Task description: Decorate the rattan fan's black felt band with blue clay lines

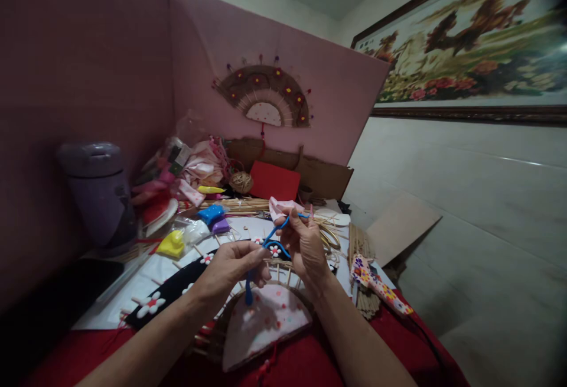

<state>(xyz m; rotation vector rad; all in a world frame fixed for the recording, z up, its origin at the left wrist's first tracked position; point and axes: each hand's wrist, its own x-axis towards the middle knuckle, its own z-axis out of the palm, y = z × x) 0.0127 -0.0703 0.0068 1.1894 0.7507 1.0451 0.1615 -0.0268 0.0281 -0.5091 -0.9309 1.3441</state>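
A thin strand of blue clay (275, 230) runs between my two hands, above a half-round fan. My left hand (241, 262) pinches it between thumb and fingers, and a thicker blue end hangs down below. My right hand (303, 245) is closed on the strand's upper part, with a loop of it drooping beside the palm. Under both hands lies the fan (268, 325), with a pink spotted lower panel and thin wooden ribs. White flowers with red centres (150, 303) decorate its black band.
Blue, purple and yellow clay packs (172, 244) lie at the left, near a purple flask (98, 195). A glue gun with a flowered cover (381, 286) and bundled sticks (361, 245) sit at the right. Behind stand a twine ball (241, 182) and a red card (274, 181).
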